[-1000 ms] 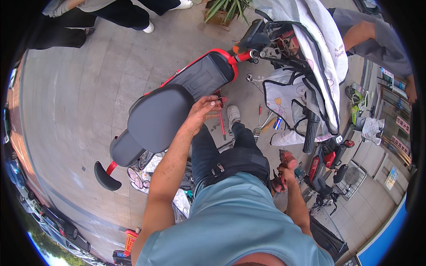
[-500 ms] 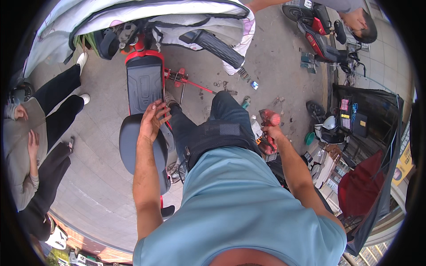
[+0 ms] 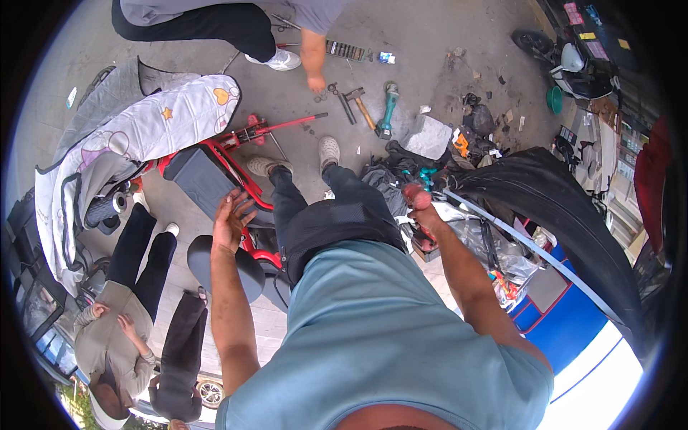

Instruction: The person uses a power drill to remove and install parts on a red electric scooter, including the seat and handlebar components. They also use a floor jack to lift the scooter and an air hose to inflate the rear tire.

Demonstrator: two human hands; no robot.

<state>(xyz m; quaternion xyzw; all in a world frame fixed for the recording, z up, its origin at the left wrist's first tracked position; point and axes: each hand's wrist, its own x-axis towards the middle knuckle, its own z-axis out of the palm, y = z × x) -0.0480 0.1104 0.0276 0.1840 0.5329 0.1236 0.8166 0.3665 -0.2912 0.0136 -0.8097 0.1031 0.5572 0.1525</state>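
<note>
My left hand (image 3: 233, 219) is raised with curled fingers apart and nothing visible in it, beside the red-and-black scooter's grey deck (image 3: 193, 178) and above its dark seat (image 3: 208, 264). My right hand (image 3: 430, 218) grips a red power drill (image 3: 417, 195) at my right hip. A white padded cover with cartoon prints (image 3: 158, 122) drapes over the scooter's front. Beyond my feet lie a red floor jack (image 3: 254, 130), a hammer (image 3: 363, 106) and a green power tool (image 3: 389, 107).
A co-worker's hand (image 3: 314, 77) reaches down by the tools. Two bystanders (image 3: 115, 330) stand at lower left. Plastic bags, a pale block (image 3: 430, 137) and debris lie right of my feet, beside a black tarp (image 3: 559, 215) and a blue structure.
My view has swung round. My left hand, earlier pinched around something small, has spread its fingers. The co-worker's hand is now low by the tools. My right hand still grips the drill.
</note>
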